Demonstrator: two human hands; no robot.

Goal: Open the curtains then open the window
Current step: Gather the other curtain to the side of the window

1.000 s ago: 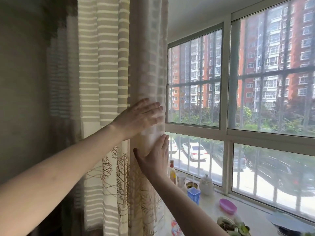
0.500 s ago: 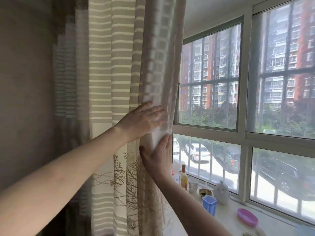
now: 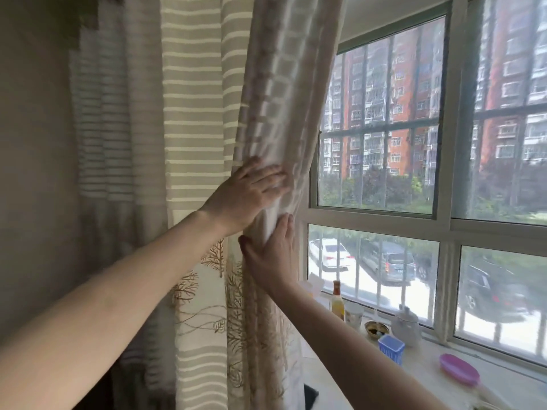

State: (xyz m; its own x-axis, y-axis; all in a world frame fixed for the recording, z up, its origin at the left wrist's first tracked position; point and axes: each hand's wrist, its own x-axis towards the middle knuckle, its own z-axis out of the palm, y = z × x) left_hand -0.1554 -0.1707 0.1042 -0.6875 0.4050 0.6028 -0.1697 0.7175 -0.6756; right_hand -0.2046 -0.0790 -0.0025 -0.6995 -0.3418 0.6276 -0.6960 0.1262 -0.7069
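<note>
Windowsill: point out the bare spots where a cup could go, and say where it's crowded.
The windowsill is bare between the blue basket and the purple dish, and in front of the basket toward the right hand's forearm. It is crowded along the glass: sauce bottle, white cup, small bowl and white teapot stand close together.

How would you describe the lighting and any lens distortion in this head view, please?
Head view: strongly backlit; daylight through the window makes the curtain edge glow beside the left hand, while the wall sits dim; wide-angle bends the frame lines.
</note>
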